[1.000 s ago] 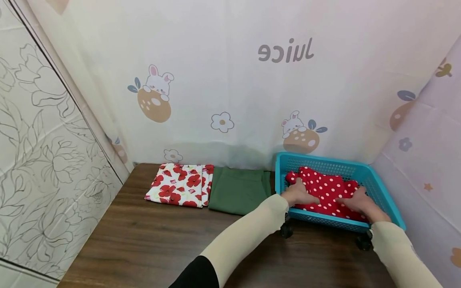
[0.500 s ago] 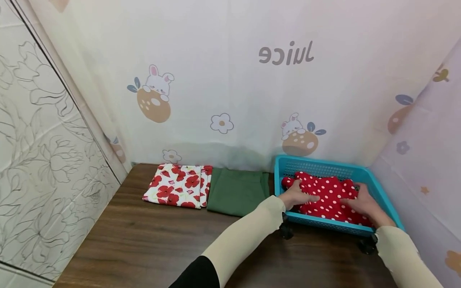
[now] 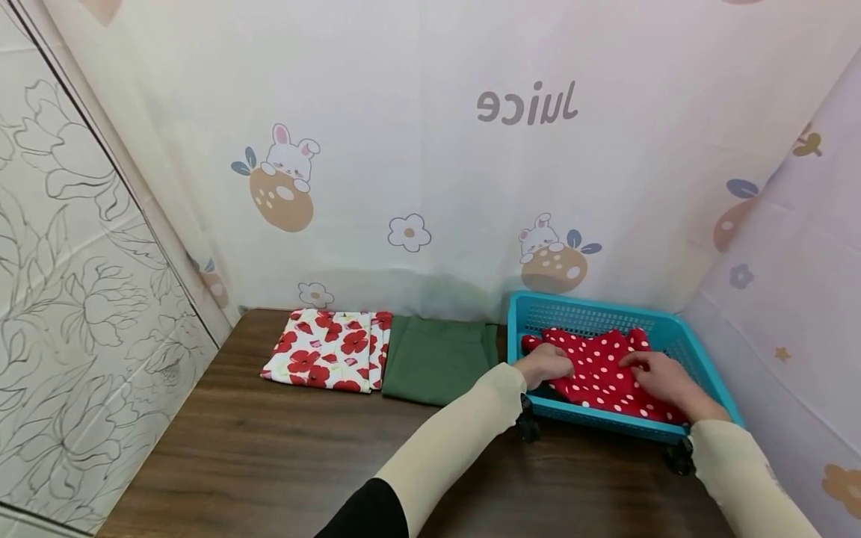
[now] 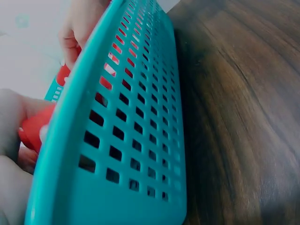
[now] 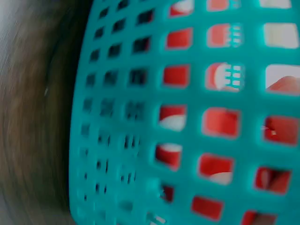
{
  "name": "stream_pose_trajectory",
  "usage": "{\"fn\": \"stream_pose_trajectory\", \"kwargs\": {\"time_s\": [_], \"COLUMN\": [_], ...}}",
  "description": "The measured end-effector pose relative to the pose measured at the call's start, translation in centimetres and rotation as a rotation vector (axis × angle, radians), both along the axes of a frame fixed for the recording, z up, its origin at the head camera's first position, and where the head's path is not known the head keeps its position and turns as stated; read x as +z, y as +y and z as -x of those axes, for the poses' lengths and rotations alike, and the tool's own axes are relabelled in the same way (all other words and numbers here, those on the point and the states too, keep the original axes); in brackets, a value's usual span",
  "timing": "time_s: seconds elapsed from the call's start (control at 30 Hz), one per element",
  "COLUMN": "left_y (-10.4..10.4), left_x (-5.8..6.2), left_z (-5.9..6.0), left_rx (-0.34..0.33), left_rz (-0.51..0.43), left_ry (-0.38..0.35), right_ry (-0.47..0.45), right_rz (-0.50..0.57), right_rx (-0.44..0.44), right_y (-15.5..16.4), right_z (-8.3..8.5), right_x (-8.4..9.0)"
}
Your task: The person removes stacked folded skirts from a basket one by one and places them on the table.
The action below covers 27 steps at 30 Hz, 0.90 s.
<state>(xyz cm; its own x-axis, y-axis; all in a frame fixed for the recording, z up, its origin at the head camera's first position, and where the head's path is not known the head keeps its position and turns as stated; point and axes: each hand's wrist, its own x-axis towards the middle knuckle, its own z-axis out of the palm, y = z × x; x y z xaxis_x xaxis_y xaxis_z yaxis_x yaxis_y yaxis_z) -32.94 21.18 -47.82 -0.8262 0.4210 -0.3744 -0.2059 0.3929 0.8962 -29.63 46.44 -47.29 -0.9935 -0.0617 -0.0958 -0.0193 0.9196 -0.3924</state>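
Note:
A red cloth with white dots [image 3: 599,370] lies in a blue-green plastic basket [image 3: 608,421] at the right of the table. My left hand [image 3: 546,365] reaches over the basket's near left side and pinches the cloth's left part. In the left wrist view, red fabric [image 4: 36,129] shows between those fingers, beside the perforated basket wall [image 4: 140,108]. Across the basket, my right hand [image 3: 662,379] pinches the cloth's right part with bent fingers. The right wrist view shows mostly the basket wall [image 5: 192,98], with red dotted cloth [image 5: 176,77] visible through the holes.
Left of the basket, a folded green cloth [image 3: 437,359] and a folded white cloth with red flowers [image 3: 323,351] lie side by side on the brown wooden table [image 3: 289,456]. A printed curtain [image 3: 417,149] hangs close behind them.
Both hands' spread fingers and thumbs have drawn together on the dotted cloth. Its right part is now bunched upward near the right hand. The folded cloths stay where they were.

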Motion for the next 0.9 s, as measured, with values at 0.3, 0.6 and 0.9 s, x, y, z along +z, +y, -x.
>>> {"fn": "stream_pose_trajectory", "kwargs": {"time_s": [0.3, 0.6, 0.9], "left_y": [-0.2, -1.2, -5.7], "left_x": [0.2, 2.3, 3.0], "left_z": [0.0, -0.2, 0.7], "left_rx": [0.041, 0.016, -0.065], "left_rz": [-0.031, -0.113, -0.172], "left_ry": [0.171, 0.266, 0.354], "right_ry": [0.186, 0.215, 0.171], "right_rz": [-0.073, -0.073, 0.060], "right_rx": [0.031, 0.025, -0.081], "right_y": [-0.5, -1.1, -2.9], "right_z": [-0.8, -2.0, -4.1], "right_x": [2.1, 4.6, 7.0]}}
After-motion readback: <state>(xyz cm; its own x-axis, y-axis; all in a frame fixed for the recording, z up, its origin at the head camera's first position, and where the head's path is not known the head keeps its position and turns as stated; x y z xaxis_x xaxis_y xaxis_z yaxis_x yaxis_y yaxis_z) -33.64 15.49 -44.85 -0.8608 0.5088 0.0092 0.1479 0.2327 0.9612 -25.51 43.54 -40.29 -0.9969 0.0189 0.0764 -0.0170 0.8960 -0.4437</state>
